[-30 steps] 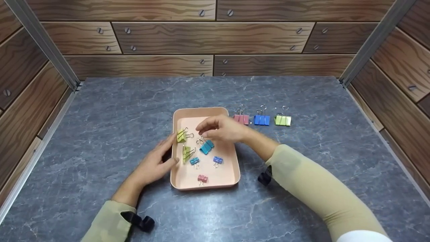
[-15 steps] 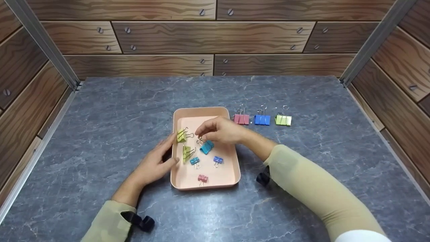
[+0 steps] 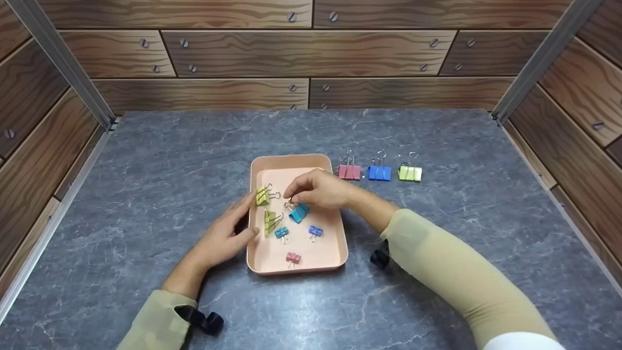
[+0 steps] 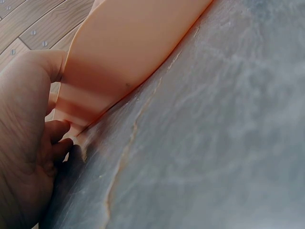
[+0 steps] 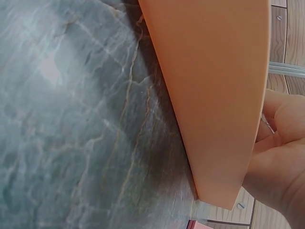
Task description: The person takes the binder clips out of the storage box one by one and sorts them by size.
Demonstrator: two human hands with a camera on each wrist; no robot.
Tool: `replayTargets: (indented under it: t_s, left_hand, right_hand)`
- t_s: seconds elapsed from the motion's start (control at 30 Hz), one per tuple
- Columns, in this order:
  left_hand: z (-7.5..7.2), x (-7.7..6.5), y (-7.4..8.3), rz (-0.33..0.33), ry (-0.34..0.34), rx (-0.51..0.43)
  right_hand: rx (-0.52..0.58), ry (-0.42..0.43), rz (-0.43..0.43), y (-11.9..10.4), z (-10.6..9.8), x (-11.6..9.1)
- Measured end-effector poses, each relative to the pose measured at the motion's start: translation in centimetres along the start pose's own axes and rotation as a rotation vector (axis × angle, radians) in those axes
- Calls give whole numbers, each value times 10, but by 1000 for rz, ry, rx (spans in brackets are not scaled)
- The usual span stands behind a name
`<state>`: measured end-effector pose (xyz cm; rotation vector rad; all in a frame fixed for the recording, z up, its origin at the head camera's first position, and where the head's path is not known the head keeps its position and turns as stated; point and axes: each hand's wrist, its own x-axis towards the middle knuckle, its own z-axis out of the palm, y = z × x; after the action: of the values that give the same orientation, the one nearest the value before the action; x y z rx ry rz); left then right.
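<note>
A shallow pink tray [image 3: 318, 257] holds several binder clips. My left hand [image 3: 221, 238] holds the tray at its left side; in the left wrist view its thumb hooks over the rim and other fingers curl low by the outer wall. My right hand [image 3: 323, 188] reaches over the right rim, thumb and index finger pinching the wire handle of a large teal binder clip [image 3: 299, 213]. Two yellow-green binder clips, one upper [image 3: 263, 196] and one lower [image 3: 270, 222], lie along the left wall. The right wrist view shows the tray's outer wall [image 5: 209, 95] partly hiding the right hand.
Small teal [image 3: 281, 233], purple-blue [image 3: 315, 231] and pink [image 3: 293, 257] binder clips lie in the tray's near half. On the grey marbled table [image 3: 437, 233], larger pink [image 3: 349, 172], blue [image 3: 379, 173] and yellow-green [image 3: 410, 173] clips stand in a row beyond it. Wood-patterned walls enclose the table.
My right fingers have come down slightly and closed onto the teal clip's wire handle. The left hand, the tray and the other clips have stayed in place.
</note>
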<state>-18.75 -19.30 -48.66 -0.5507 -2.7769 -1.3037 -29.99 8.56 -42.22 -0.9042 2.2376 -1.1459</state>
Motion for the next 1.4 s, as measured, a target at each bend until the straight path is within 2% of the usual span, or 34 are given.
replayTargets:
  t_s: [0.67, 1.1, 1.4]
  left_hand:
    - [0, 0, 1, -31, -5, -11]
    - [0, 0, 0, 1, 1, -7]
    - [0, 0, 2, -16, -4, 6]
  right_hand:
    - [-28, 21, -27, 1, 1, 1]
    - [66, 53, -12, -7, -1, -2]
    - [122, 108, -39, -22, -12, -6]
